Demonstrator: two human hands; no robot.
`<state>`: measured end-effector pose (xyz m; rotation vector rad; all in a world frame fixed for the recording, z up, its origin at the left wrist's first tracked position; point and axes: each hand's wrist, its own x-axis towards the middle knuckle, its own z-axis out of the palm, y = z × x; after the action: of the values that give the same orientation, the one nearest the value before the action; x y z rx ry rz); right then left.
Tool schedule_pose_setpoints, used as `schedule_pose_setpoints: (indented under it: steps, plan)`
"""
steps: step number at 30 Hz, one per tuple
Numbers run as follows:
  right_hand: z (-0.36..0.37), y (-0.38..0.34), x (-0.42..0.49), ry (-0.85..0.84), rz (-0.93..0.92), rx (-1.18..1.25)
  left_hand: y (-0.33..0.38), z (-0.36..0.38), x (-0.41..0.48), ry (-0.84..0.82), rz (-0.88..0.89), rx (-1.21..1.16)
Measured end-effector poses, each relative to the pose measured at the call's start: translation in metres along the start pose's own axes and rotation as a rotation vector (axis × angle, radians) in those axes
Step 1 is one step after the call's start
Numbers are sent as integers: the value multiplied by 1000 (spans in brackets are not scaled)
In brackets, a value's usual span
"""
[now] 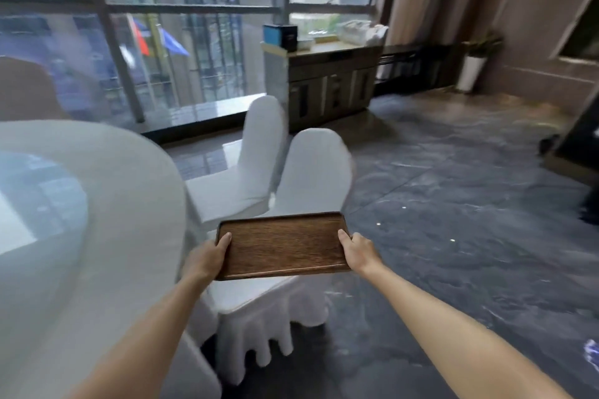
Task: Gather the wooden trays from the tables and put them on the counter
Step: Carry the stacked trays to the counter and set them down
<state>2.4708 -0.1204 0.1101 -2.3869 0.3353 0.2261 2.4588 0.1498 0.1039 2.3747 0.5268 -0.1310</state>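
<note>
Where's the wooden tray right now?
In the head view, the wooden tray is lower centre, held level between the left hand and right hand, above a white-covered chair.

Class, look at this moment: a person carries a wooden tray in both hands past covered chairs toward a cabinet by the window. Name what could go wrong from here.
1. The wooden tray is held only at its short ends by the left hand and right hand; a slip at either end could tip it.
2. The two covered chairs stand right ahead; the tray or a leg might catch them.
3. The floor looks glossy, possibly slippery.
</note>
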Motion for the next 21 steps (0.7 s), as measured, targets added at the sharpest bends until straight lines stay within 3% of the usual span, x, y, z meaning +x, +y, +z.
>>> schedule_pose_setpoints:
  steps: [9,21]
  plan:
    - [-120,55,112,210,167,95,185,75,88,-91,183,0]
    - [-224,65,344,315,253,156,384,166,282,-164,304,-7]
